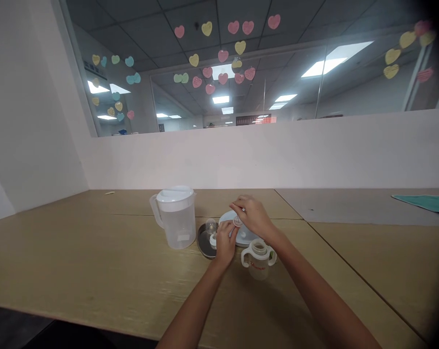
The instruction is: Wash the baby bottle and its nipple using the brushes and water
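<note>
Both hands meet above a pale blue plate (245,237). Between them is a small translucent round piece (237,221), which looks like a bottle nipple. My left hand (226,244) grips its lower left side with closed fingers. My right hand (255,216) pinches it from above. Just below my right wrist stands a clear baby bottle (258,265) with two white handles, upright and with its mouth uncovered. Left of my left hand lies a round dark metal dish (202,246). It holds a clear dome cap (211,226) and a white ring (213,241), partly hidden by my left hand.
A translucent pitcher (176,220) with a white lid stands left of the dish. Far right on the table (96,261) lies a green cloth (426,202). A small flat scrap (109,193) rests near the wall. Table seams run on the right.
</note>
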`<state>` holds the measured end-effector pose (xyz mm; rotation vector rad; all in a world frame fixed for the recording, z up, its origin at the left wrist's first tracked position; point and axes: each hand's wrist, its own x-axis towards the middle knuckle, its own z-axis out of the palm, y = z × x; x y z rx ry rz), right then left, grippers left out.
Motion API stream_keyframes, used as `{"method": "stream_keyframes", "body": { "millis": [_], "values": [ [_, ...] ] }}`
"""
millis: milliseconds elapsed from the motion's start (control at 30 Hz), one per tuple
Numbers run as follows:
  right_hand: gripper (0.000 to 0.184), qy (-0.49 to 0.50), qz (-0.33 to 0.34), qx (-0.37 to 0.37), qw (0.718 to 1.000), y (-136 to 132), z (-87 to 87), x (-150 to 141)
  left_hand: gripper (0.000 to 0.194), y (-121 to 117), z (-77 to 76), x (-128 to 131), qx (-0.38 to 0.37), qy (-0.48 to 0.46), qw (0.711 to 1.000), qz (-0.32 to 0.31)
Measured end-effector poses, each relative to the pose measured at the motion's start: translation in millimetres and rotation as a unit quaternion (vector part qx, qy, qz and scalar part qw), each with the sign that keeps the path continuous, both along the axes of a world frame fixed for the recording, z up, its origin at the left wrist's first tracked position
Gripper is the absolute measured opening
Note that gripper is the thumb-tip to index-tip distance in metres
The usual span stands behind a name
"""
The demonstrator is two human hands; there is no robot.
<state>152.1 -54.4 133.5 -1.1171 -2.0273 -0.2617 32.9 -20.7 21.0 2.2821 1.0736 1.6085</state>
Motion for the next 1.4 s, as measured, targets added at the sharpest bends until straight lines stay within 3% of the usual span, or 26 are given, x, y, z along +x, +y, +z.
{"method": "stream_keyframes", "body": {
  "millis": [233,533,867,1100,1300,1400],
  "values": [
    [0.035,0.047,-0.005,0.035,0.998,-1.9,2.1,-0.8,0.025,5.9,-1.6,-0.2,0.010,0.012,1.000,0.007],
    [0.033,0.038,-0.013,0.047,0.998,-1.4,0.9,-4.5,0.024,11.5,-7.6,-3.2,0.002,0.008,1.000,0.004],
    [0.035,-0.014,0.017,-0.049,0.999,-1.0,-2.3,-3.5,0.022,6.8,-1.6,-4.2,-0.026,-0.029,0.999,-0.017],
    [0.026,-0.098,-0.021,-0.089,0.991,9.7,-12.1,-0.3,0.024,2.1,5.7,-4.7,-0.039,-0.076,0.996,-0.016],
    [0.028,-0.195,-0.151,-0.073,0.966,10.5,-14.6,-6.8,0.023,4.9,5.2,-4.0,-0.045,-0.082,0.995,-0.024],
    [0.029,-0.230,-0.180,-0.062,0.954,11.9,-17.1,-8.8,0.022,7.5,2.7,-3.9,-0.047,-0.077,0.996,-0.016]
  ]
}}
